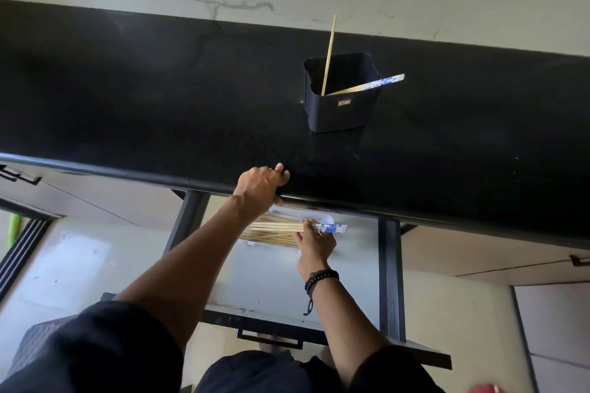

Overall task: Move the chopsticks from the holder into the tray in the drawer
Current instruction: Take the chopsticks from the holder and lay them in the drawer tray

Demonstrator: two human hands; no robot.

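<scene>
Black counter [134, 166] edge under curled left hand [260, 185]; chopsticks [277, 226] in pinch of right hand [314, 246], over tray [324, 218].

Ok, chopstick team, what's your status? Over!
Left hand grips counter edge. Right hand holds chopstick bundle over tray in drawer. A few chopsticks left in holder. Nothing in the way.
</scene>
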